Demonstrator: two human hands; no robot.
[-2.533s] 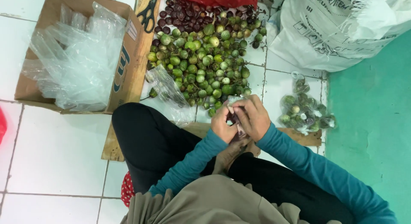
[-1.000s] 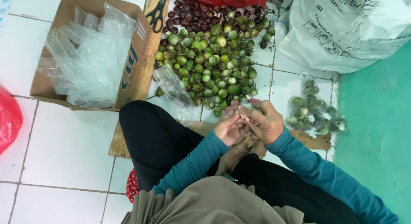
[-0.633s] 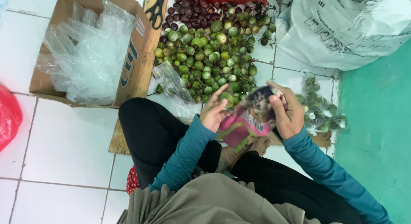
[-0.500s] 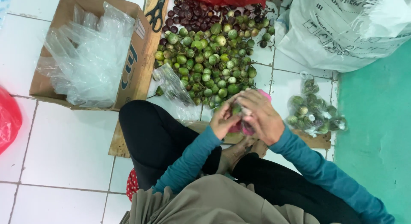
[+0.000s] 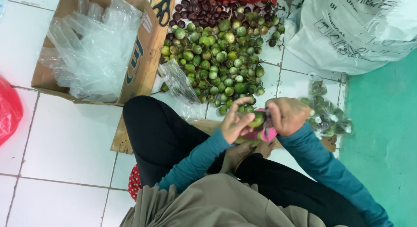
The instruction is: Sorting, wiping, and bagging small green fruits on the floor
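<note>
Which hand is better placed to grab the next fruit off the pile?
Left, probably. The left hand holds only a green fruit and sits nearest the fruit pile; the right hand is closed on a pink tool.

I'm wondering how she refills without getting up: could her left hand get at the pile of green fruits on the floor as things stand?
Probably yes. The left hand is just short of the green fruit pile, with only bare tile between, though it already holds a green fruit.
</note>
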